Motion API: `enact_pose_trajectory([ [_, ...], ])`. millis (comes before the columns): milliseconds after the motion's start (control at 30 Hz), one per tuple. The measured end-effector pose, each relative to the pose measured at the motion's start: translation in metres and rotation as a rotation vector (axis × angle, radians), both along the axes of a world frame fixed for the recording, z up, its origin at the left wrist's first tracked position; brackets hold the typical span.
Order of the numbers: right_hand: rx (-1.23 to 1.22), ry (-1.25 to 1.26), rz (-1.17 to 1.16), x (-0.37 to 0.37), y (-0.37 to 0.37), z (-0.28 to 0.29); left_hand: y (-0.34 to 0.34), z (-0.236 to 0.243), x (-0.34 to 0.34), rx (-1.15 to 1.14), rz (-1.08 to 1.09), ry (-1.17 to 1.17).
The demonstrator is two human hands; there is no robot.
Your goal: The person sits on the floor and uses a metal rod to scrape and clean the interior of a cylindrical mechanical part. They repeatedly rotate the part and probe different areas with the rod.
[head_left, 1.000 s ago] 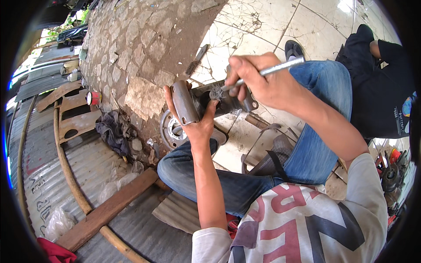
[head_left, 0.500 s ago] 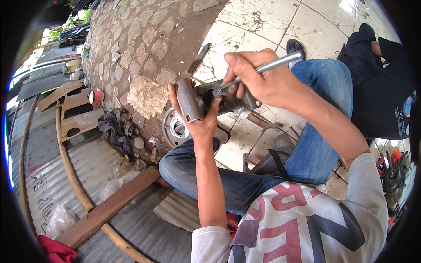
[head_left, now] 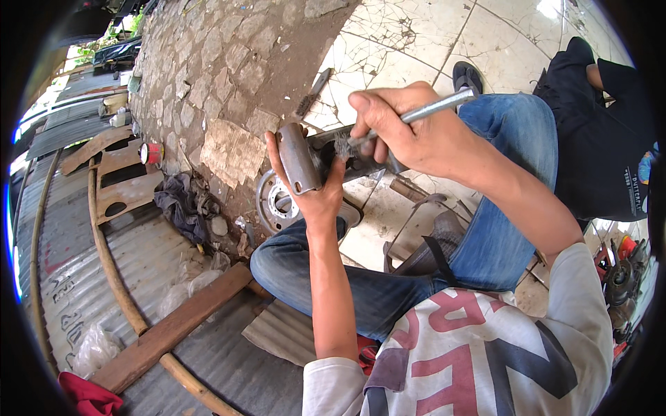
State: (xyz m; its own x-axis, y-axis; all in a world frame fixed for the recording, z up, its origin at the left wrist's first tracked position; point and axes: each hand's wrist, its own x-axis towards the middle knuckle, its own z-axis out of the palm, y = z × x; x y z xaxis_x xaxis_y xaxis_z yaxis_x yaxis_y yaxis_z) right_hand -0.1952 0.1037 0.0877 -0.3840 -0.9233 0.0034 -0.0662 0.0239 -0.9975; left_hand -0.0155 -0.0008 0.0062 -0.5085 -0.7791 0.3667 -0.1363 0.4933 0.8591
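Observation:
A grey metal bracket (head_left: pixel 297 156) with curved plates and bolt holes is held above my bent legs, gripped at its left end by my left hand (head_left: pixel 318 198). My right hand (head_left: pixel 413 132) is closed round a silver rod (head_left: pixel 444 104); its wire brush tip (head_left: pixel 343 145) rests in the middle of the bracket, near my left thumb. Behind the bracket, a dark brush (head_left: pixel 309 97) lies on the floor, and a silver wheel rim (head_left: pixel 275 201) lies to the left of it.
Stone paving (head_left: pixel 222 62) meets cracked white tiles (head_left: pixel 506 35). At left are corrugated metal sheets (head_left: pixel 118 263), a plank (head_left: pixel 170 329), a red tin (head_left: pixel 152 153) and dark cloth (head_left: pixel 184 208). Another person in black (head_left: pixel 590 159) is at my right; dark metal parts (head_left: pixel 617 277) lie below them.
My right hand and the rod have shifted slightly left and down compared with a second ago. The bracket and my left hand have moved a little right and up.

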Motion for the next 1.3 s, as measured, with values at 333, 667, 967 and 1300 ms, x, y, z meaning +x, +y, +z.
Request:
enact_pose_trajectory([
  [333, 0.054, 0.012, 0.024, -0.007, 0.001, 0.003, -0.001, -0.001, -0.002, 0.074, -0.038, 0.018],
  [667, 0.037, -0.020, 0.055, -0.006, 0.003, 0.005, 0.000, 0.000, -0.004, 0.055, -0.026, -0.047],
  [967, -0.099, -0.225, -0.189, -0.020, 0.005, -0.022, 0.000, -0.005, 0.001, 0.065, -0.069, -0.056],
  [1300, 0.071, 0.018, -0.026, -0.014, -0.002, -0.028, 0.019, -0.013, -0.007, 0.034, -0.059, 0.013],
])
